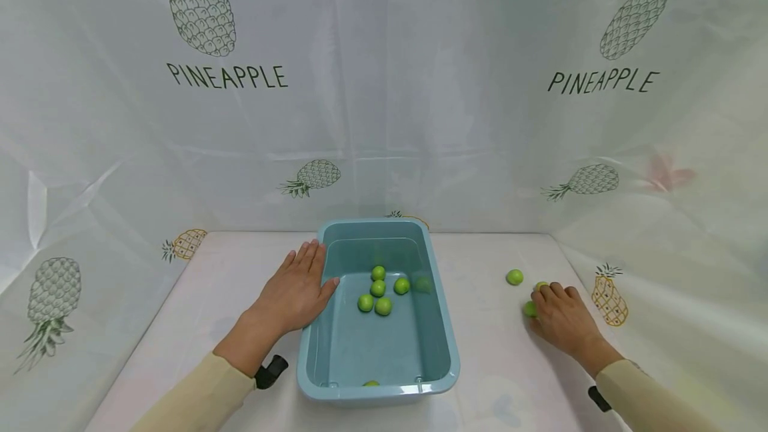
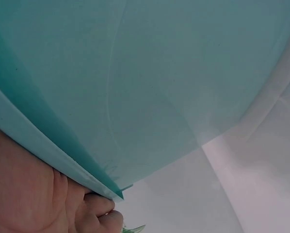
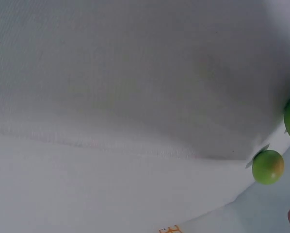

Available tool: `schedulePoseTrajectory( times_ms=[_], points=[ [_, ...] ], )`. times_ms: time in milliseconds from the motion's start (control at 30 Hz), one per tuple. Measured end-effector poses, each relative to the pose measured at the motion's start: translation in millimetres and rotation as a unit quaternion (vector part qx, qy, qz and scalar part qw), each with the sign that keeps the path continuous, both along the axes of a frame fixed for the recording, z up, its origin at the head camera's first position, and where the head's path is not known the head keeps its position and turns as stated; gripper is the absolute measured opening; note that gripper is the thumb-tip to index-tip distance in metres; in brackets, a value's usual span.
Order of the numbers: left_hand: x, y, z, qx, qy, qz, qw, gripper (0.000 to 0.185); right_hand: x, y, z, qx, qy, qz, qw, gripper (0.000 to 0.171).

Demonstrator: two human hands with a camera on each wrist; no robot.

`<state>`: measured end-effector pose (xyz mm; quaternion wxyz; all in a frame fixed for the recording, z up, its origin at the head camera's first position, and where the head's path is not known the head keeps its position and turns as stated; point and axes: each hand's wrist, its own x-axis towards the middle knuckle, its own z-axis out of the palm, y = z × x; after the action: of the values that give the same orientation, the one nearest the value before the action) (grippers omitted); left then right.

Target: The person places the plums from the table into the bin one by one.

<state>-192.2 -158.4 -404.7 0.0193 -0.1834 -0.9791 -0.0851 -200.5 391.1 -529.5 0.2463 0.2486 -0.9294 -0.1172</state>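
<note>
From the head view, the left hand point(image 1: 297, 292) lies flat with straight fingers on the blue tub's point(image 1: 438, 299) left wall. Right of the tub, the right hand point(image 1: 561, 317) curls over green balls point(image 1: 531, 309).

The left wrist view shows fingers point(image 2: 99, 211) under the tub's rim.

The right wrist view shows one ball point(image 3: 267, 166) just past the fingertips.

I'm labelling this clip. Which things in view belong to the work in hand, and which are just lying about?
In hand:
- blue tub, left hand flat against its side
- green balls inside the tub
- green ball under the right hand
- right hand
- loose green ball on the table

Just there:
- pineapple-print cloth
- table
</note>
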Motion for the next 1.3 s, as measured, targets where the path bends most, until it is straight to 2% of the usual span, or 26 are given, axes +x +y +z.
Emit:
schedulePoseTrajectory(
  times_ms=[267, 700, 933, 1300],
  points=[
    [1.3, 0, 1.8, 0.003, -0.003, -0.001, 1.0000, 0.076, -7.3, -11, -2.3, -0.026, 0.031, 0.028, 0.999, 0.024],
    [1.3, 0, 1.3, 0.008, -0.001, 0.001, 1.0000, 0.076, -21.3, -25, 5.2, -0.015, 0.042, 0.041, 0.998, 0.031],
    [1.9, 0, 1.9, 0.010, -0.005, 0.002, 0.9999, 0.076, -26.5, -38, 13.9, -0.032, 0.047, 0.060, 0.997, 0.031],
    [1.8, 0, 2.4, 0.010, -0.011, 0.006, 0.9999, 0.077, -37.0, -60, 30.9, -0.014, 0.066, 0.073, 0.995, 0.036]
  ],
)
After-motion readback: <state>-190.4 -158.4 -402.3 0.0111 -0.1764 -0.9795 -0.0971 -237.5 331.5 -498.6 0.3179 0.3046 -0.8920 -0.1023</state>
